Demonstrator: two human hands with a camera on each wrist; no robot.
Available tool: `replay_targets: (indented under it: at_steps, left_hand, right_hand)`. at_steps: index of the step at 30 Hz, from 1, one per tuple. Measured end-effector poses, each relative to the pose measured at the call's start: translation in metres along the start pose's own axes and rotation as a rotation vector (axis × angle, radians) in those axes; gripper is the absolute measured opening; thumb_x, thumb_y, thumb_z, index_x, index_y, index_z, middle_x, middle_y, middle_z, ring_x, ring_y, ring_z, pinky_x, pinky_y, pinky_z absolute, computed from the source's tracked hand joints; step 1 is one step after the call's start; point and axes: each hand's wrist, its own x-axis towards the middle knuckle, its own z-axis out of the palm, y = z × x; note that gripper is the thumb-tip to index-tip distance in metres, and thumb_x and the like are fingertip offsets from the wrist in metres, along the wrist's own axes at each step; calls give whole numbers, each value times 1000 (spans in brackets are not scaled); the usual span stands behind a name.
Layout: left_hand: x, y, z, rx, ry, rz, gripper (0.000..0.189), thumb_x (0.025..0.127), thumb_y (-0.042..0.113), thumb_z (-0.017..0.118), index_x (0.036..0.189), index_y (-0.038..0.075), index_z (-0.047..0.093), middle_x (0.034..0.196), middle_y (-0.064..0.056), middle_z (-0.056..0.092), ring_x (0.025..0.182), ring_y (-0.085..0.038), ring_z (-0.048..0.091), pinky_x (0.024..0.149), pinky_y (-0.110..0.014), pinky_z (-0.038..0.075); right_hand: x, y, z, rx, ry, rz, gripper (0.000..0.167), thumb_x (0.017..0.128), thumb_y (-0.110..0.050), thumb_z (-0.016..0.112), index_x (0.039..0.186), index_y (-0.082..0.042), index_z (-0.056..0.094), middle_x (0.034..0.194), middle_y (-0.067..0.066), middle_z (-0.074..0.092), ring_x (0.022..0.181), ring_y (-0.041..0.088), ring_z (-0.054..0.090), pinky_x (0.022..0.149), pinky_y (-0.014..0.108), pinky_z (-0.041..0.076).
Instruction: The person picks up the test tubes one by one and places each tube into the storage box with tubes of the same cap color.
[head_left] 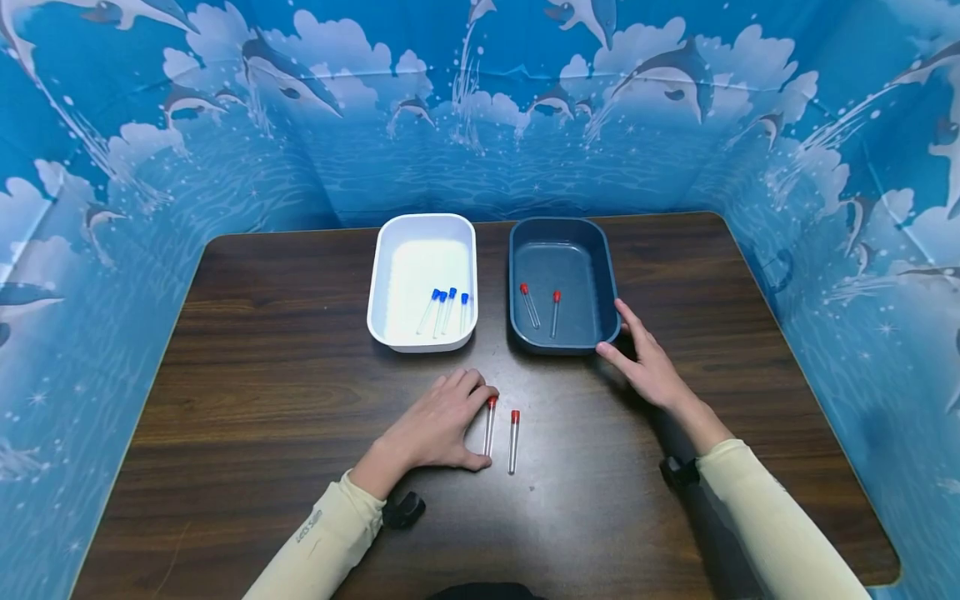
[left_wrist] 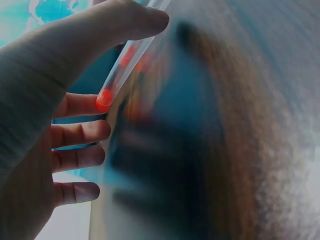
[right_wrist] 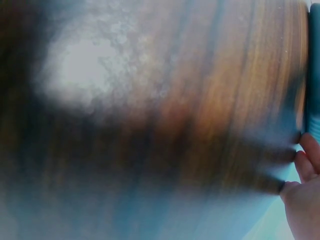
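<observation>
My left hand (head_left: 446,421) is at the middle of the table, its thumb and index finger at the two ends of a test tube (head_left: 490,429) with a red cap. In the left wrist view the index finger meets the red cap (left_wrist: 104,99) and the thumb lies over the clear glass, while the other fingers extend apart. Just right of it lies a second red-capped test tube (head_left: 513,442). My right hand (head_left: 651,367) rests at the near right corner of a dark blue-grey bin (head_left: 564,342), thumb and fingers spread along its outside.
Two red-capped tubes (head_left: 556,313) lie inside the dark bin. A white bin (head_left: 382,283) to its left holds several blue-capped tubes (head_left: 442,312). Both stand near the far edge of the brown wooden table (head_left: 262,375), with a dolphin-print curtain (head_left: 420,167) around it.
</observation>
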Motion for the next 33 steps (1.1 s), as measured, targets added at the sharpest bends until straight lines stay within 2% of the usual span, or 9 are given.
replay_targets:
  at_steps: [5, 12, 18, 26, 33]
  left_hand:
    - [1, 1, -6, -11, 6, -9, 94, 62, 73, 74, 134, 15, 53, 117, 1, 47, 101, -15, 41, 82, -32, 38]
    - [3, 2, -17, 5, 6, -17, 96, 62, 74, 74, 135, 15, 53, 118, 0, 47, 99, -15, 40, 80, -30, 37]
    - [6, 1, -25, 6, 27, -7, 96, 63, 73, 75, 135, 14, 53, 117, 0, 48, 98, -15, 39, 79, -30, 36]
    - [17, 5, -37, -16, 90, 21, 92, 63, 69, 77, 132, 13, 54, 113, -1, 47, 97, -18, 39, 79, -32, 36]
    - [27, 4, -49, -31, 102, 14, 89, 65, 70, 76, 132, 14, 55, 112, 1, 46, 100, -17, 39, 82, -32, 37]
  right_hand:
    - [0, 0, 0, 1, -1, 1, 77, 98, -48, 54, 157, -41, 5, 157, 21, 24, 138, 44, 30, 100, 74, 22]
    - [2, 0, 0, 5, -3, -6, 77, 98, -48, 55, 156, -43, 4, 152, 23, 33, 137, 44, 31, 100, 73, 22]
    - [2, -2, 0, 9, -10, -11, 78, 98, -48, 55, 156, -43, 3, 153, 23, 32, 138, 44, 30, 100, 74, 22]
    - [1, 0, -1, 3, 4, -6, 77, 98, -47, 55, 157, -41, 5, 158, 18, 24, 138, 42, 31, 100, 73, 22]
    - [0, 1, 0, 8, -4, -5, 76, 99, -46, 54, 156, -42, 4, 158, 19, 23, 139, 43, 29, 101, 73, 22]
